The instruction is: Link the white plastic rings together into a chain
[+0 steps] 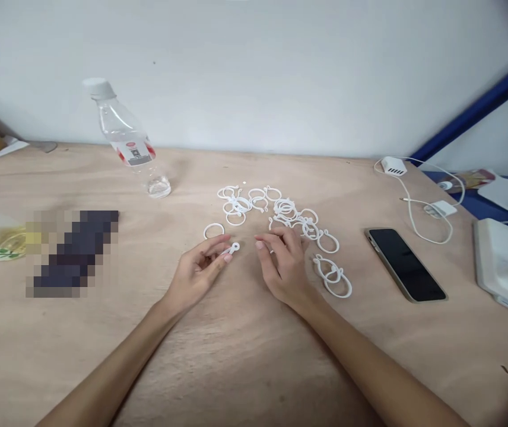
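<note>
My left hand [196,267] is closed in a pinch on a white curtain ring [235,246], whose small round eyelet sticks out past the fingertips; the fingers hide most of it. Across a short gap, my right hand [283,258] has its thumb and forefinger tips close together. A bit of white shows between those fingers, but I cannot tell whether it is held or lies behind. Beyond both hands lies a loose pile of white rings [285,209]. One plain ring [213,231] rests just past my left hand, and linked rings [337,283] lie right of my right hand.
A clear plastic bottle [132,142] stands at the back left, near a blurred dark object [78,255]. On the right are a phone [405,264], a white charger [394,166] with cable, and a white case [505,261]. A wall closes off the wooden table's [236,367] far edge.
</note>
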{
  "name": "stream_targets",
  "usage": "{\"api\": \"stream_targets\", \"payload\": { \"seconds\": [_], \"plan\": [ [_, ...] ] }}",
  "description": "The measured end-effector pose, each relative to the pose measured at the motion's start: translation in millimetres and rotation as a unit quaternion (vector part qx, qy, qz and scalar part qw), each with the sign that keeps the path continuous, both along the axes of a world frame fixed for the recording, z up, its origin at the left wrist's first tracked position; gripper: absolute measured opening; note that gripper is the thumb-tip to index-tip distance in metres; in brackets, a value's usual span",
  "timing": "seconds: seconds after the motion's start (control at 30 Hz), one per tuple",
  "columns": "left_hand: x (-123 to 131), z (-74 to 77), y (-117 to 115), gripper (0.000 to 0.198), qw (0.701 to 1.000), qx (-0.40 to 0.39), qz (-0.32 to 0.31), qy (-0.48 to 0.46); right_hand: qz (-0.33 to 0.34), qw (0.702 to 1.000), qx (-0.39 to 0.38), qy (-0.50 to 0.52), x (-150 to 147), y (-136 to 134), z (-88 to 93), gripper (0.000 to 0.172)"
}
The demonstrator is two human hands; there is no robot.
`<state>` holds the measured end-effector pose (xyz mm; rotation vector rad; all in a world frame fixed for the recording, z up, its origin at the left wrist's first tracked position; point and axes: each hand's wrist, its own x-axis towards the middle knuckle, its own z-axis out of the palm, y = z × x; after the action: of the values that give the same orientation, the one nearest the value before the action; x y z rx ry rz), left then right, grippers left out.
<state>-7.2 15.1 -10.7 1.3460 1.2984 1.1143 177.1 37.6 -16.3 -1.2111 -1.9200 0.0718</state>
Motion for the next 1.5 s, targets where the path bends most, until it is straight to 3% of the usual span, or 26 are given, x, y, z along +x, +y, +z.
{"api": "stream_targets", "payload": {
  "seconds": [0.5, 0.77, 0.93, 1.03, 1.2, 1.33, 1.43, 1.5],
  "plan": [
    [3.1, 2.9, -7.5, 0.034, 0.998, 0.042, -0.052, 0.023, 0.168, 0.983, -0.058, 0.038, -4.6, -1.3, 0.6, 0.014],
    [2.0, 1.6, -8.7, 0.032, 0.995, 0.041, -0.073, 0.051, 0.178, 0.982, -0.055, 0.034, -4.4, -2.4, 3.5, 0.012],
    [1.5, 1.2, -9.5, 0.042, 0.990, 0.074, -0.089, 0.081, 0.176, 0.984, -0.038, 0.001, -5.3, -5.1, 2.5, 0.012],
    [-6.6, 5.1, -7.4, 0.038, 0.973, 0.147, -0.085, 0.159, 0.184, 0.982, -0.034, 0.002, -4.5, -4.9, 2.5, 0.014],
    [-31.5, 5.2, 6.6, 0.033, 0.913, 0.238, 0.049, 0.329, 0.226, 0.973, -0.039, -0.022, -5.7, -7.9, 5.9, 0.017],
    [-40.0, -6.3, 15.7, 0.045, 0.864, 0.225, -0.007, 0.450, 0.301, 0.950, -0.046, -0.068, -12.6, -17.7, 5.8, 0.017],
    [-39.8, -12.3, 17.3, 0.040, 0.858, 0.201, -0.042, 0.470, 0.323, 0.940, -0.056, -0.093, -17.0, -22.9, 2.3, 0.019],
    [-39.5, -12.9, 17.5, 0.031, 0.866, 0.209, -0.046, 0.453, 0.292, 0.949, -0.074, -0.091, -17.5, -22.7, -0.2, 0.024]
  ]
}}
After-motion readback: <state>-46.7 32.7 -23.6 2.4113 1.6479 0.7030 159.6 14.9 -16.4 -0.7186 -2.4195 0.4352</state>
